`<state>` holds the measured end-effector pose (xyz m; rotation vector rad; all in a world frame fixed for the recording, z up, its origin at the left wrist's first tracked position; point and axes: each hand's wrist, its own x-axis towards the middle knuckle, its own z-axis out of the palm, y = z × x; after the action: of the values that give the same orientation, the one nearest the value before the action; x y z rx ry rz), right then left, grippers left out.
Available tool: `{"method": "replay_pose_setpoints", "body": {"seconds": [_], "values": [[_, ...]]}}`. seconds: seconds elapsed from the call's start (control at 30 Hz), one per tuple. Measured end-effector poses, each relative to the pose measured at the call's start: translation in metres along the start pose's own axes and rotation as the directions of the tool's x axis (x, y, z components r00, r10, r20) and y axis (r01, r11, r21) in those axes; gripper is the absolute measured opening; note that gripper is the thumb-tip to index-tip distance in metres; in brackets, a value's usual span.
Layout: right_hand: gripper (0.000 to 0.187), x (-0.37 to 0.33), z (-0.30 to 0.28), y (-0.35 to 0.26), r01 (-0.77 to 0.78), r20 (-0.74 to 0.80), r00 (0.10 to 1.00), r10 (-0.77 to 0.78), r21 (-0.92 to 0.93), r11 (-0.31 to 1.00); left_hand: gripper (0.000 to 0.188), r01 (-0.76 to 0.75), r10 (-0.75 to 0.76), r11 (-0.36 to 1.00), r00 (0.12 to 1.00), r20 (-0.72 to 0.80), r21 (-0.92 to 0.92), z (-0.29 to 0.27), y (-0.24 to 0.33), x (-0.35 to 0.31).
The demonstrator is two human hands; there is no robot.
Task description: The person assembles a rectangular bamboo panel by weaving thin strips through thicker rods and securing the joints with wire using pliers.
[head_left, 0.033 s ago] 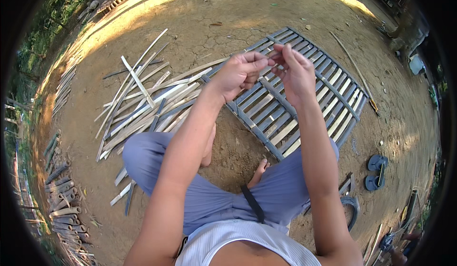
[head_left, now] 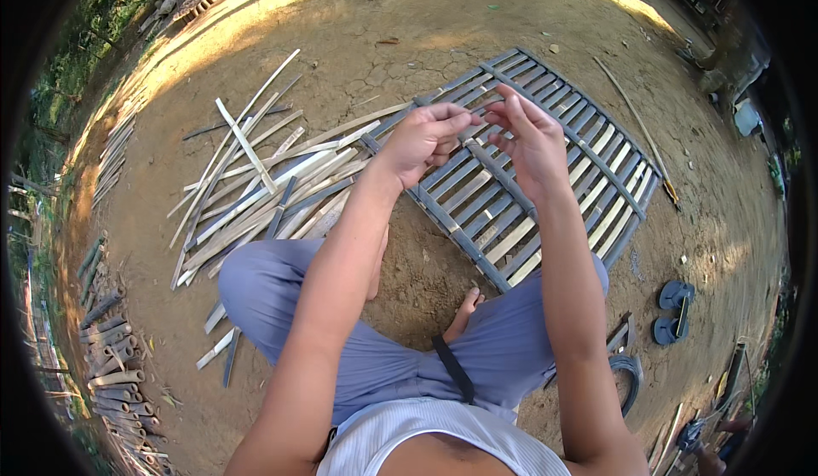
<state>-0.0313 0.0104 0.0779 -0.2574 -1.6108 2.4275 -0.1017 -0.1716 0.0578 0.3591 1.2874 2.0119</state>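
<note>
My left hand [head_left: 423,141] and my right hand [head_left: 532,139] are raised in front of me, their fingertips almost meeting. Thumb and forefinger of the left are pinched together. The right hand is also closed in a loose pinch, its other fingers curled. Whatever lies between the fingertips is too thin and small to make out. Below and beyond the hands, a slatted bamboo panel [head_left: 585,149] lies on the ground, with pale and dark slats across its frame. Beside my left forearm is a loose heap of split bamboo strips [head_left: 249,198].
My bent legs [head_left: 274,284] lie close below my arms. Right of them are a coil of dark wire [head_left: 631,382] and a pair of dark sandals [head_left: 669,328]. Cut bamboo tubes [head_left: 118,378] are stacked far left. A long thin stick [head_left: 635,118] lies beyond the panel.
Both hands have shifted slightly, and the fingertips have come a little farther apart. The right forefinger is straighter. The panel and the strips lie as before.
</note>
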Motion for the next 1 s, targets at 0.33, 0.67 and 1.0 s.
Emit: {"method": "replay_pose_setpoints", "body": {"seconds": [0.33,0.67,1.0], "values": [[0.048,0.06,-0.051,0.088,-0.023,0.045,0.996,0.075,-0.691,0.723,0.014,0.072,-0.613,0.769,0.362,-0.702,-0.635,-0.238,-0.296,-0.025],[0.041,0.121,-0.058,0.188,-0.149,0.059,0.923,0.381,-0.856,0.495,0.025,0.364,-0.643,0.765,0.464,-0.609,-0.531,-0.254,-0.295,0.003],[0.022,0.144,-0.059,0.337,0.409,0.393,0.884,0.253,-0.912,-0.014,0.028,0.479,-0.706,0.7,0.575,-0.414,-0.53,-0.276,-0.325,0.038]]}}
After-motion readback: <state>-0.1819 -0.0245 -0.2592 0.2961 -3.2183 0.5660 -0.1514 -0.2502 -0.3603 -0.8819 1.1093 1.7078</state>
